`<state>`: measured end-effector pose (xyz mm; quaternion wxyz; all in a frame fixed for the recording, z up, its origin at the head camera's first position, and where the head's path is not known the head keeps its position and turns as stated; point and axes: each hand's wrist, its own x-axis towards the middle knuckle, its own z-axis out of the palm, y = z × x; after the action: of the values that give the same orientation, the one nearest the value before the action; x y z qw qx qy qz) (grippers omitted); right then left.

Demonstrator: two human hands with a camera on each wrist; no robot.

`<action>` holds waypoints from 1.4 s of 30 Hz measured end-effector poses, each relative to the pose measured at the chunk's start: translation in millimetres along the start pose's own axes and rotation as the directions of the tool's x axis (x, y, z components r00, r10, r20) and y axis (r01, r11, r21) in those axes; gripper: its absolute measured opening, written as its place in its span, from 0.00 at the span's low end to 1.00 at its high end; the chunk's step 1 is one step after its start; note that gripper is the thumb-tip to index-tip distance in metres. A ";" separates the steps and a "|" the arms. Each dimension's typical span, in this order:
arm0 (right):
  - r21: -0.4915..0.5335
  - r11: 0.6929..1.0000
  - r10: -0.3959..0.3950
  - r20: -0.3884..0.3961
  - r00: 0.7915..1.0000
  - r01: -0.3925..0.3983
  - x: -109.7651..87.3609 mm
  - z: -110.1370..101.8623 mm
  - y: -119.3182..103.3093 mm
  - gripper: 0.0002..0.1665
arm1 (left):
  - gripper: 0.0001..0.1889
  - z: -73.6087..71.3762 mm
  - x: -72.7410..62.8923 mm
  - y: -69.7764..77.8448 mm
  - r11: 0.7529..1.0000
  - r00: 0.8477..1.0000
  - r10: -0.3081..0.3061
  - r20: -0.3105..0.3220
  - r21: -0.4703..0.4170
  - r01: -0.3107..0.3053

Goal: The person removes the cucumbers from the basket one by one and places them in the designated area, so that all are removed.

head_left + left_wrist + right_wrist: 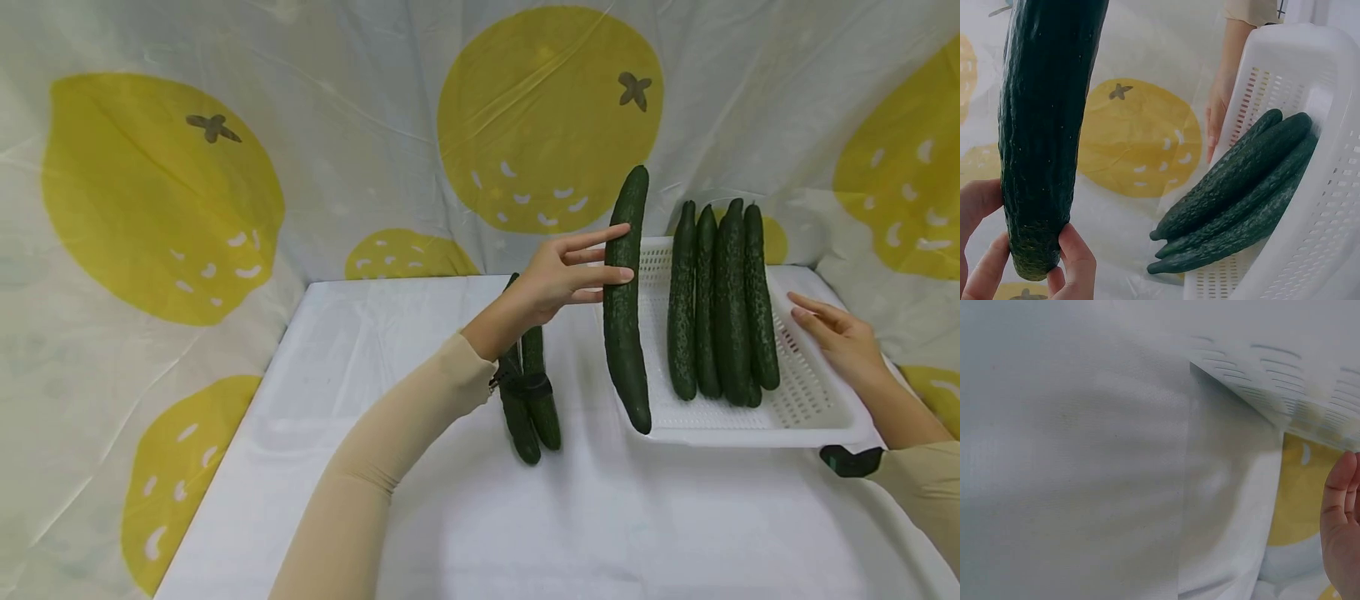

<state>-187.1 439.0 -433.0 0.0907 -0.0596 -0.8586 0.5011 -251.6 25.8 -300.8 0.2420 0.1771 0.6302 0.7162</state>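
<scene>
My left hand [558, 279] holds a long dark green cucumber [627, 333] upright over the left side of a white perforated plastic basket [750, 437]. Fingers and thumb pinch it from opposite sides, as the left wrist view shows near the cucumber's end [1038, 231]. Inside the basket, several more cucumbers [731, 308] lie side by side, with another partly hidden beneath them. At the basket's right side is my right hand [847, 342], its fingers fairly straight along the outer wall; whether they press on it I cannot tell.
Two cucumbers [542, 412] lie on the white-covered table [480, 517] below my left wrist, partly hidden by the arm and a black wrist strap. A white curtain with yellow fruit prints [551, 117] stands behind the table and along its sides.
</scene>
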 end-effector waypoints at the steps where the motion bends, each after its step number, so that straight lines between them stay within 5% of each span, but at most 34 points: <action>1: 0.007 1.000 0.005 0.000 1.000 -0.005 -0.2 -0.1 -0.4 0.24 | 0.29 -1.3 -1.8 0.2 1.000 1.000 0.003 -0.002 0.005 -0.003; 29: -0.008 1.000 0.011 0.015 1.000 -0.011 -1.8 0.0 0.8 0.26 | 0.30 -52.4 -48.4 -0.2 0.988 0.999 0.015 -0.049 0.154 -0.007; 42: -0.019 1.000 0.010 0.018 1.000 -0.009 -1.4 0.2 0.8 0.26 | 0.30 -82.0 -73.9 -3.7 0.981 0.994 -0.030 -0.106 0.186 0.049</action>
<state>-185.7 439.0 -434.0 0.0801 -0.0601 -0.8637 0.4939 -236.3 -83.0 -312.4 0.2055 0.1495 0.7100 0.6567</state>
